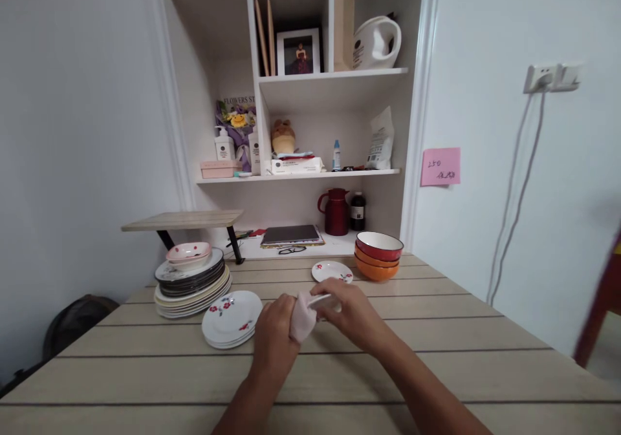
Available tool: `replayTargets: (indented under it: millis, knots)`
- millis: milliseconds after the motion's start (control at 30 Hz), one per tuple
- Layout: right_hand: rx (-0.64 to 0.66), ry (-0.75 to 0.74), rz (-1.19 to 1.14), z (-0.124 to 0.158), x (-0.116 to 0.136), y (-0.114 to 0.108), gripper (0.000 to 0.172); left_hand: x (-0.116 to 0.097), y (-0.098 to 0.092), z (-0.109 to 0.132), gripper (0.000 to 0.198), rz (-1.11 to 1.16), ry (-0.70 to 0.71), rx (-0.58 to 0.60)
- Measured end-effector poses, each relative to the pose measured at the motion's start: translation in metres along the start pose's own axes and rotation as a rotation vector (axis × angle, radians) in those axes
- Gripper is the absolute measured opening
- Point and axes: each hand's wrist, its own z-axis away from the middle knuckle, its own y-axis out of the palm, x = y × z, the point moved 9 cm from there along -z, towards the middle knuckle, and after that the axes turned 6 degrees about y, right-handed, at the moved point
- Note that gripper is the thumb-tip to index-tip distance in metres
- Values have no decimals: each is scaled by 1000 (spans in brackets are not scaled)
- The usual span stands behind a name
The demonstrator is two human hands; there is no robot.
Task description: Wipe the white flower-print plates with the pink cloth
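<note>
My left hand [277, 325] is closed around a pale pink cloth [303, 317], which is folded over the edge of a small white plate [321, 301]. My right hand [350, 311] grips the opposite side of that plate, seen nearly edge-on above the table. Much of the plate is hidden by the cloth and fingers. To the left of my left hand sits a short stack of white flowered plates [231, 317]. Just beyond my right hand a small flowered plate [332, 271] lies flat on the table.
A tall plate stack [194, 286] with small bowls [188, 254] on top stands at the left, by a raised wooden stand [182, 220]. Stacked red and orange bowls [378, 257] stand at the back right. Behind are a red jug [336, 212], glasses [292, 250] and shelves [334, 76].
</note>
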Motion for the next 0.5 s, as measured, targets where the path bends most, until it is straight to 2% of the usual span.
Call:
replayTargets:
  millis: [100,200,233,333,500]
  knots:
    - [76,55,66,1,-6,10,10,-13,-6,-2,11,-50,132,-31]
    - [60,83,-19,0,-12,12,5,-11,-13,-4,5,81,86,-82]
    - [59,92,-78,-1,-13,14,4,-8,-16,-5,2,152,44,-100]
    - [81,147,-310,-2,-18,23,8,5,-21,-5,19,407,-125,-170]
    - [30,266,-698,2,-27,36,15,33,-14,3,40,784,-482,-268]
